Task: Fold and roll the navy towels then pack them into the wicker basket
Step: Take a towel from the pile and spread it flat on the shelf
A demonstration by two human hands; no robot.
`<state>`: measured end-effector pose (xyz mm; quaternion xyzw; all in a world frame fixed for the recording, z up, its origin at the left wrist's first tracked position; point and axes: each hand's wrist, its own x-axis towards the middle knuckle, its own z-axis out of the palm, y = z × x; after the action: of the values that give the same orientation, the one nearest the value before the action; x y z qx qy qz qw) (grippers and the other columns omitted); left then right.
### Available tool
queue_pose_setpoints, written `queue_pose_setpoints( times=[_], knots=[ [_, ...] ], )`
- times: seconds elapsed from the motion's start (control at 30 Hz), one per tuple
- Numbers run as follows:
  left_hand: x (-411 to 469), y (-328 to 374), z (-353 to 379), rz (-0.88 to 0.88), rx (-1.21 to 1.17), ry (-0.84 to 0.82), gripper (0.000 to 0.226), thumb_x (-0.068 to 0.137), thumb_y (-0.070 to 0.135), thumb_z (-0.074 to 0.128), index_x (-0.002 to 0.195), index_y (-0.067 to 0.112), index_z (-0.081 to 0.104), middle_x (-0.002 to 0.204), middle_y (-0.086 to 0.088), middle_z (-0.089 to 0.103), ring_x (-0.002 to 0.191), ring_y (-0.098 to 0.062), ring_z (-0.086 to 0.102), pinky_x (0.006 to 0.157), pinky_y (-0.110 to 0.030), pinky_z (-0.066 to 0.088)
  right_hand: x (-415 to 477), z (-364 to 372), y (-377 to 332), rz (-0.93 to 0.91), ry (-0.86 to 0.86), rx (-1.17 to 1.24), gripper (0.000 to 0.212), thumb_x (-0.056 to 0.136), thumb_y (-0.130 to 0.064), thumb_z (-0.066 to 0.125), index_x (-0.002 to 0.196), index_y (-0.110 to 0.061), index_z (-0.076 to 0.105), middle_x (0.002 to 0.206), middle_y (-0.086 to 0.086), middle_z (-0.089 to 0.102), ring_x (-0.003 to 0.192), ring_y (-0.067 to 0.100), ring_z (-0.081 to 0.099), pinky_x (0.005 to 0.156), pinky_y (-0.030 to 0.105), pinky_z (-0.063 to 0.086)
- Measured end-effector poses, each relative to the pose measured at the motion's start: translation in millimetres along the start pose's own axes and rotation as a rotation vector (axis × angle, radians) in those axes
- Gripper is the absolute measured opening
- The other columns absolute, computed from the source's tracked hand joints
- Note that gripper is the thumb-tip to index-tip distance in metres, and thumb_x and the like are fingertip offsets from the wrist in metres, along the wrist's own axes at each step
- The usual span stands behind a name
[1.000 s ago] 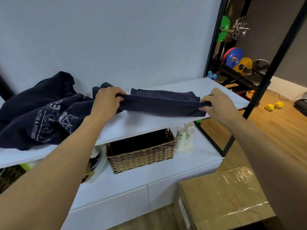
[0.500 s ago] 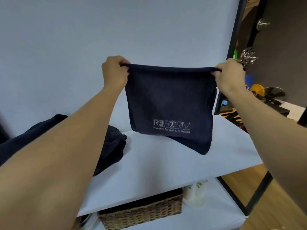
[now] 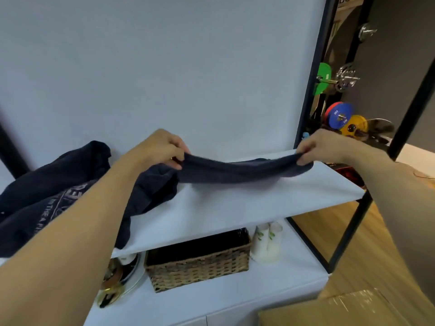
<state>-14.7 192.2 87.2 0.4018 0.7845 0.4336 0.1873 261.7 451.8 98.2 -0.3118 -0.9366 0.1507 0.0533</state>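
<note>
Folding is the step in hand: the left hand (image 3: pixel 162 147) and the right hand (image 3: pixel 322 147) each pinch an end of one navy towel (image 3: pixel 240 169), slung between them just over the white shelf (image 3: pixel 235 203). Next, I judge, it must be laid flat and rolled. The wicker basket (image 3: pixel 197 267) waits below the shelf. Half a second ago the towel hung high, logo showing — now it is lowered and bunched.

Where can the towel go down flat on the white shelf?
The white shelf is bare from the pile of navy towels to its right edge, beneath the held towel. The left end is crowded by that pile. Below, a bare strip runs before the wicker basket.
</note>
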Motion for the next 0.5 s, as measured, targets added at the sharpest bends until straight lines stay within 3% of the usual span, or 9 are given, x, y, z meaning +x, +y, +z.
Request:
queue_pose_setpoints(
  times=[0.13, 0.27, 0.37, 0.43, 0.5],
  knots=[
    [-23.5, -58.4, 42.4, -0.277, 0.237, -0.350, 0.018, 0.081, -0.011, 0.063, 0.084, 0.003, 0.074, 0.091, -0.014, 0.066, 0.082, -0.027, 0.069, 0.068, -0.029, 0.060, -17.4, 68.6, 15.0, 0.092, -0.358, -0.050, 0.010, 0.080, -0.016, 0.074, 0.076, -0.025, 0.073, 0.077, -0.005, 0.067, 0.075, 0.014, 0.058, 0.061, 0.022, 0.044],
    [-23.6, -73.4, 62.5, -0.368, 0.335, -0.566, 0.022, 0.078, -0.010, 0.066, 0.078, 0.008, 0.078, 0.091, -0.012, 0.069, 0.087, -0.024, 0.066, 0.072, -0.030, 0.059, -15.7, 94.6, 21.3, 0.128, -0.453, -0.023, 0.007, 0.080, -0.018, 0.074, 0.079, -0.025, 0.073, 0.081, -0.003, 0.069, 0.075, 0.014, 0.061, 0.062, 0.020, 0.046],
    [-12.7, -67.6, 63.0, -0.439, 0.477, -0.739, 0.015, 0.078, 0.004, 0.077, 0.088, 0.015, 0.078, 0.097, -0.006, 0.072, 0.094, -0.019, 0.067, 0.074, -0.027, 0.058, -4.4, 92.9, 21.2, 0.224, -0.607, -0.019, 0.007, 0.080, -0.020, 0.076, 0.085, -0.023, 0.074, 0.080, -0.002, 0.065, 0.069, 0.012, 0.053, 0.059, 0.019, 0.043],
    [0.1, -64.0, 64.2, -0.474, 0.458, -0.793, 0.018, 0.080, 0.018, 0.078, 0.098, 0.015, 0.076, 0.098, -0.005, 0.075, 0.094, -0.019, 0.070, 0.079, -0.029, 0.058, 7.1, 87.2, 22.4, 0.257, -0.693, 0.067, 0.013, 0.077, -0.025, 0.079, 0.090, -0.023, 0.076, 0.085, -0.003, 0.067, 0.073, 0.013, 0.054, 0.061, 0.021, 0.044],
    [21.3, -68.4, 70.4, -0.436, 0.363, -0.662, 0.022, 0.085, 0.027, 0.074, 0.102, 0.013, 0.073, 0.098, -0.008, 0.075, 0.088, -0.021, 0.072, 0.078, -0.032, 0.059, 25.0, 82.8, 25.0, 0.237, -0.647, 0.198, 0.017, 0.081, -0.030, 0.075, 0.097, -0.023, 0.076, 0.093, -0.003, 0.071, 0.079, 0.012, 0.059, 0.067, 0.023, 0.046]
  ],
)
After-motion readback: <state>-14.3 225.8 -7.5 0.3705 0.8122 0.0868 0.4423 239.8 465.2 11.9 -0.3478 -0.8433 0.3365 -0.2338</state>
